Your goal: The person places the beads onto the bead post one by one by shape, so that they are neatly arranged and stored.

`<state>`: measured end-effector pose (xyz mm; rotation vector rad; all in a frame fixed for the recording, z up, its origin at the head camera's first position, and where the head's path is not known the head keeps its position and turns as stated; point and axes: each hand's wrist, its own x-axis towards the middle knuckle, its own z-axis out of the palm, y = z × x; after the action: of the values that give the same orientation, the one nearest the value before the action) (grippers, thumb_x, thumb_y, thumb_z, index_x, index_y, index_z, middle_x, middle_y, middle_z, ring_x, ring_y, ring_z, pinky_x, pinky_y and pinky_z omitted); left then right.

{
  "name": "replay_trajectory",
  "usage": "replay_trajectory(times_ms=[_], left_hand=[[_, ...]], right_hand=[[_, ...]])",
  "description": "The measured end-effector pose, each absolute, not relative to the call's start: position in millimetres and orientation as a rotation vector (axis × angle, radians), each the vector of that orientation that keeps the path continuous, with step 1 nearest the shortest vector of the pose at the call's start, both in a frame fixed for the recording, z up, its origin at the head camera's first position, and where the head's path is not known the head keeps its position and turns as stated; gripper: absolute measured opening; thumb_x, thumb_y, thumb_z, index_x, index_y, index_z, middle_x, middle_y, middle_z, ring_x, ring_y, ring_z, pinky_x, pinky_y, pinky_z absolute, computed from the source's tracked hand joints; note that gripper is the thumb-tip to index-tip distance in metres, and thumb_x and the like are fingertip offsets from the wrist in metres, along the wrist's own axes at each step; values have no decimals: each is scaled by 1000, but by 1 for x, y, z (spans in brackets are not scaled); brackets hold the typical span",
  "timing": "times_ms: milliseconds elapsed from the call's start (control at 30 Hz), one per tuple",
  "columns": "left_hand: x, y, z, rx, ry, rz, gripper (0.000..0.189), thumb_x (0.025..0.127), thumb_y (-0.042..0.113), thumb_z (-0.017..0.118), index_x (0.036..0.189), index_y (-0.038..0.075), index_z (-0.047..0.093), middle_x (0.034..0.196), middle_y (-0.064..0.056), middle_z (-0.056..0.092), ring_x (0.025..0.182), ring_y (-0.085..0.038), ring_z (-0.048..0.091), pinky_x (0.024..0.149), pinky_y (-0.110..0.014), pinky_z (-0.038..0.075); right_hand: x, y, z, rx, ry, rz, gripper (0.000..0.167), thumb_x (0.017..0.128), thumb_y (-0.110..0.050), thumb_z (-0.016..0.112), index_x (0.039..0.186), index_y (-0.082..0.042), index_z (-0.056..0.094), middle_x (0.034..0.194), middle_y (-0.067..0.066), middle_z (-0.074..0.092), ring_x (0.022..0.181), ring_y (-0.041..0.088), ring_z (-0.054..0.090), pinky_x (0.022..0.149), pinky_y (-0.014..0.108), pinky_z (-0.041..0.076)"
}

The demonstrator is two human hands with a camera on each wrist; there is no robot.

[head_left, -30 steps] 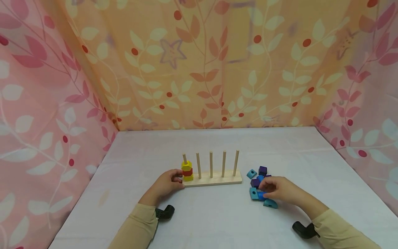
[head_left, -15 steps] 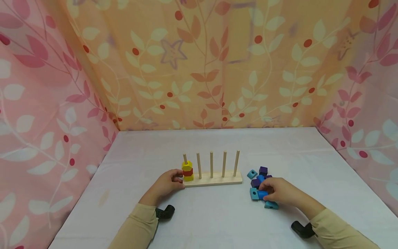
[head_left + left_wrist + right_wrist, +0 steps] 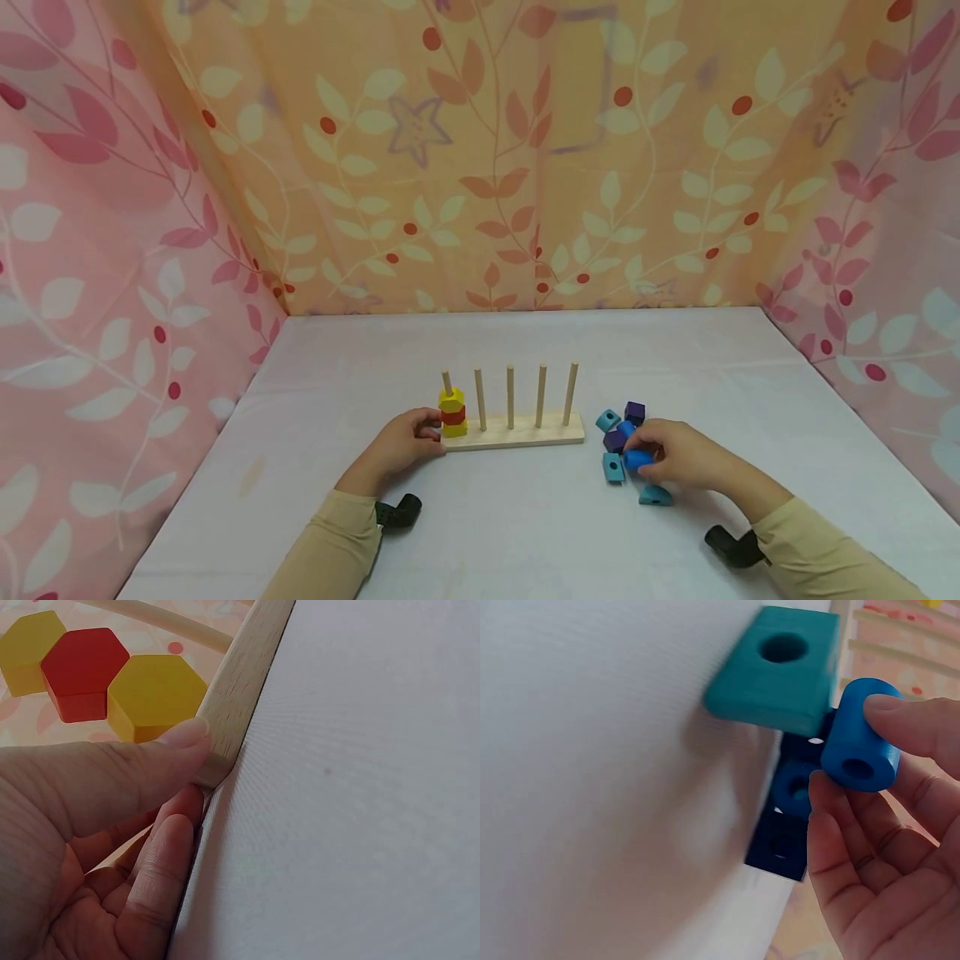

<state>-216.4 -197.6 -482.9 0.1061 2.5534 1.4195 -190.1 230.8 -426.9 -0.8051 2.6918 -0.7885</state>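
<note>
My left hand (image 3: 405, 437) pinches the left end of a wooden peg stand (image 3: 517, 435); in the left wrist view the thumb (image 3: 161, 754) presses on the base's corner. On the stand's leftmost peg a red hexagonal block (image 3: 86, 671) sits between two yellow blocks, the lower one a yellow hexagonal block (image 3: 157, 694). The other pegs are bare. My right hand (image 3: 686, 454) pinches a blue cylinder bead (image 3: 855, 739) with a hole through it, between thumb and fingers. Beside it lies a teal block (image 3: 613, 468) with a hole.
Behind the held bead are a purple block (image 3: 635, 412), another blue bead (image 3: 626, 429) and a teal block (image 3: 608, 420). A teal half-round block (image 3: 656, 496) lies nearer the front. Patterned cloth (image 3: 525, 167) walls the white table (image 3: 360, 358) at back and sides.
The right fingers have taken hold of the blue bead, which has shifted slightly up and right, away from the teal block. The left hand and stand look the same.
</note>
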Motion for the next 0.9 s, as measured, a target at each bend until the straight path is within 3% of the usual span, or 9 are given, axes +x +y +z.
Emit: replay_trajectory(times_ms=[300,633,900], left_hand=[[-217,-198,-483,126,2549,1429,48,72,17,77,116,12,57,106,-2,59,86,-14,56,78,-32,48],[-216,-199,-482,130,2538,1422,48,73,19,77,116,15,57,107,-2,58,87,-15,56,78,-32,47],[-216,-199,-482,132,2541,1429,47,73,16,76,116,13,57,108,-2,59,88,-14,56,79,-33,47]], right_hand=[[-189,228,-412,-769,2668,-887,21,79,-15,70,97,-18,60,87,-6,57,78,9,51,68,22,46],[-188,208,-389,-829,2603,-1081,33,84,-16,67,115,-10,59,103,1,61,86,12,58,76,28,50],[-191,181,-364,-923,2601,-1099,30,84,-22,67,112,-14,59,96,-1,61,81,14,57,71,26,50]])
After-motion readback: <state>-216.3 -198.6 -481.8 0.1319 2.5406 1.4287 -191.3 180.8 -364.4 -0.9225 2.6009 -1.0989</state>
